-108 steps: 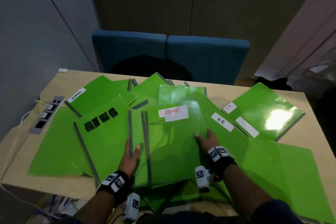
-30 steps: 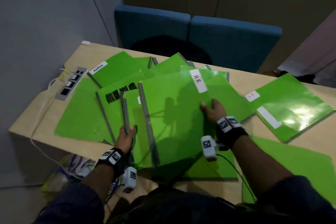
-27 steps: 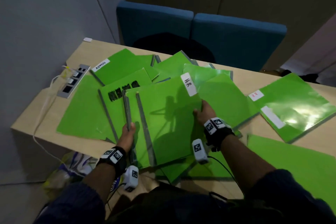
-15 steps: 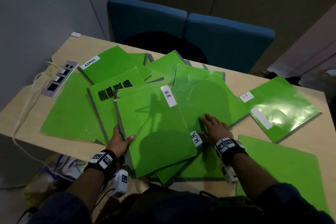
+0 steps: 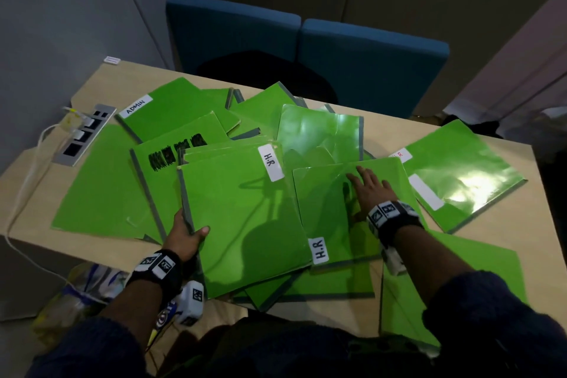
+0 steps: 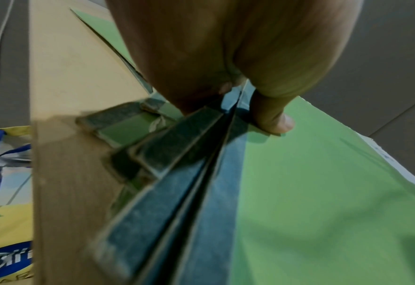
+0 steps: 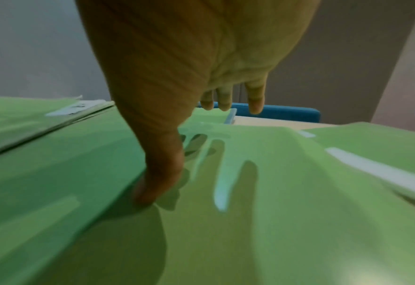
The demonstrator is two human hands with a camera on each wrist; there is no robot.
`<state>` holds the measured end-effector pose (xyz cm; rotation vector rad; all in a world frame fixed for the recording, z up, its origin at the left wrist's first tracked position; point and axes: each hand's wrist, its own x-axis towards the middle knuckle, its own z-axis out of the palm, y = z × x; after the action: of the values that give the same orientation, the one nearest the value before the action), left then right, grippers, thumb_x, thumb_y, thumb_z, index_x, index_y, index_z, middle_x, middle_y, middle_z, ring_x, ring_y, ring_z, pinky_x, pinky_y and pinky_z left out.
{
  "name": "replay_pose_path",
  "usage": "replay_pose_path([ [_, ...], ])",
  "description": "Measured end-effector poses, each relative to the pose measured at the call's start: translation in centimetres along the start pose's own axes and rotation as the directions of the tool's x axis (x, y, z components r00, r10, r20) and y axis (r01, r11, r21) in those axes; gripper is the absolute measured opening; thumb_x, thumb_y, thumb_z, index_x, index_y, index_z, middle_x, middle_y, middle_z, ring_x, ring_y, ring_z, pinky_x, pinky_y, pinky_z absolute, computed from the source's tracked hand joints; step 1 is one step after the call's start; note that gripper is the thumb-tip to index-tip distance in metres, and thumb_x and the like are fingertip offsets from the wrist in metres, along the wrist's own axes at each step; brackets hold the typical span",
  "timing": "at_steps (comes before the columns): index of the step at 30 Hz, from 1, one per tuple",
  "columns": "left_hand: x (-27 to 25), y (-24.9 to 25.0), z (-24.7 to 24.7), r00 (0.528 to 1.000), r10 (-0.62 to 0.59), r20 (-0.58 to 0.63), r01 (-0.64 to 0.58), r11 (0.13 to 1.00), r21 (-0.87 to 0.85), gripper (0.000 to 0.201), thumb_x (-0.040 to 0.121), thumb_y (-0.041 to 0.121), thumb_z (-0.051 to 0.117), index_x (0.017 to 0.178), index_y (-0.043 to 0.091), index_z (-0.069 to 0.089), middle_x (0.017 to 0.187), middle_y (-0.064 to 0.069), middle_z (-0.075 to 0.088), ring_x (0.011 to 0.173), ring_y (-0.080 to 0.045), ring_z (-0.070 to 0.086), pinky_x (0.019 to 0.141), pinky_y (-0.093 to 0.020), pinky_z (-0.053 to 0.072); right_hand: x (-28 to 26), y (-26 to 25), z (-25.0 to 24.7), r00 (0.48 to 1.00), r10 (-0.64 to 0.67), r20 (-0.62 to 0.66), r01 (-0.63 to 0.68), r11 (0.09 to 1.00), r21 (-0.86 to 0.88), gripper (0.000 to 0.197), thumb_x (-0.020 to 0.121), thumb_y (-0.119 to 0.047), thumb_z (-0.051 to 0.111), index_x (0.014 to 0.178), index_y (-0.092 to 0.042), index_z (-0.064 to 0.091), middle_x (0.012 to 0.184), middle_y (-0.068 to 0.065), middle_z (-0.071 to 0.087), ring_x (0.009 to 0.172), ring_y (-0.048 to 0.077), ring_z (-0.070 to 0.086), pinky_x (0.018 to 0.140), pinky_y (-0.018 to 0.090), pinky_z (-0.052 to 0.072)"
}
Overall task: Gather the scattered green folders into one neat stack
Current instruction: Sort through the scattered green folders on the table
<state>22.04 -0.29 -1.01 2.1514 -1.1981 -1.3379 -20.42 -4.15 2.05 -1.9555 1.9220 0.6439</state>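
left hand (image 5: 184, 238): fingers clamped on the spine edge of the gathered stack (image 5: 239, 218), thumb on top, at the near tabletop (image 5: 503, 224) edge.
right hand (image 5: 369, 190): fingers spread flat, pressing the H.R folder (image 5: 325, 224) beside the stack.
advice: slide flat, leftward, onto the stack; align spines.
far folders (image 5: 171, 110): scattered, awaiting collection.

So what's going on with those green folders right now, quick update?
Left hand grips the gathered stack by its spines. Right hand flat on an H.R folder. More folders scattered, ADMIN folder far left.
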Motion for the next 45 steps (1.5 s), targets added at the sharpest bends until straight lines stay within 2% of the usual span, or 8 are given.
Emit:
replay_pose_path([
  [5, 0.0, 0.3, 0.1, 1.000, -0.006, -0.025, 0.006, 1.000, 0.008, 0.080, 0.091, 0.016, 0.064, 0.152, 0.010, 0.013, 0.154, -0.016, 0.032, 0.137, -0.035, 0.036, 0.110, -0.046, 0.032, 1.3, 1.8, 0.5, 0.982, -0.066, 0.179, 0.074, 0.997, -0.038, 0.137, 0.068, -0.031, 0.087, 0.154, -0.029, -0.020, 0.162, 0.007, -0.025, 0.151, 0.031, -0.007, 0.118, 0.058, 0.017],
  [8, 0.3, 0.3, 0.0, 0.999, -0.025, -0.027, 0.027, 0.999, 0.042, 0.083, 0.089, 0.020, 0.067, 0.152, 0.012, 0.013, 0.153, -0.016, 0.032, 0.136, -0.036, 0.037, 0.110, -0.048, 0.034, 1.5, 2.0, 1.0, 0.990, -0.031, 0.140, 0.023, 0.998, 0.062, 0.139, 0.066, -0.054, 0.081, 0.152, -0.029, -0.025, 0.166, 0.010, 0.000, 0.149, 0.035, 0.017, 0.113, 0.056, 0.033],
  [11, 0.6, 0.3, -0.2, 0.999, -0.024, -0.038, 0.026, 0.998, 0.064, 0.081, 0.088, 0.022, 0.068, 0.151, 0.013, 0.017, 0.151, -0.015, 0.036, 0.133, -0.037, 0.041, 0.108, -0.049, 0.036, 2.1, 2.4, 0.5, 1.000, 0.007, -0.011, -0.005, 0.995, 0.099, 0.131, 0.069, -0.056, 0.078, 0.155, -0.028, -0.016, 0.154, 0.017, 0.032, 0.137, 0.037, 0.040, 0.109, 0.052, 0.039],
  [16, 0.8, 0.2, 0.1, 0.998, -0.030, -0.058, 0.034, 0.997, 0.073, 0.079, 0.089, 0.019, 0.067, 0.150, 0.013, 0.018, 0.150, -0.016, 0.038, 0.132, -0.038, 0.041, 0.108, -0.050, 0.036, 1.9, 4.0, 0.7, 0.995, 0.088, 0.036, -0.093, 0.983, 0.158, 0.134, 0.066, -0.059, 0.080, 0.157, -0.019, -0.011, 0.163, 0.016, 0.015, 0.149, 0.035, 0.020, 0.120, 0.054, 0.009],
  [22, 1.3, -0.2, 0.4, 0.996, -0.037, -0.078, 0.045, 0.993, 0.109, 0.076, 0.089, 0.018, 0.067, 0.149, 0.011, 0.021, 0.144, -0.020, 0.042, 0.127, -0.042, 0.044, 0.105, -0.052, 0.038, -0.7, 7.2, -0.7, 0.995, 0.019, -0.094, 0.004, 0.971, 0.240, 0.107, 0.052, -0.067, 0.083, 0.145, -0.034, 0.039, 0.135, 0.005, 0.048, 0.126, 0.032, 0.047, 0.111, 0.048, 0.032],
  [31, 1.5, -0.4, 0.6, 0.992, -0.057, -0.110, 0.063, 0.997, 0.051, 0.069, 0.088, 0.015, 0.068, 0.144, 0.016, 0.028, 0.133, -0.022, 0.049, 0.117, -0.043, 0.050, 0.100, -0.057, 0.041, -8.5, 16.3, 3.7, 0.970, 0.182, 0.158, -0.197, 0.977, 0.086, 0.112, 0.055, -0.068, 0.082, 0.151, -0.037, 0.032, 0.135, 0.001, 0.053, 0.127, 0.026, 0.052, 0.104, 0.042, 0.043],
  [36, 1.5, -0.4, 0.4, 0.992, -0.034, -0.118, 0.046, 0.994, 0.100, 0.065, 0.086, 0.019, 0.070, 0.139, 0.016, 0.032, 0.126, -0.021, 0.054, 0.109, -0.043, 0.055, 0.097, -0.058, 0.045, -11.1, 16.9, 9.4, 0.966, 0.241, 0.096, -0.256, 0.945, 0.203, 0.106, 0.060, -0.051, 0.086, 0.149, -0.025, 0.034, 0.148, 0.007, 0.038, 0.134, 0.030, 0.040, 0.106, 0.045, 0.040],
  [45, 1.1, 0.0, 0.7, 0.990, -0.036, -0.137, 0.051, 0.993, 0.106, 0.067, 0.089, 0.017, 0.067, 0.144, 0.011, 0.029, 0.138, -0.021, 0.048, 0.119, -0.044, 0.050, 0.101, -0.050, 0.042, -11.3, 16.7, 8.2, 0.934, 0.260, 0.246, -0.322, 0.911, 0.258, 0.117, 0.055, -0.050, 0.091, 0.149, -0.021, 0.029, 0.135, 0.013, 0.057, 0.125, 0.036, 0.053, 0.102, 0.043, 0.045],
])
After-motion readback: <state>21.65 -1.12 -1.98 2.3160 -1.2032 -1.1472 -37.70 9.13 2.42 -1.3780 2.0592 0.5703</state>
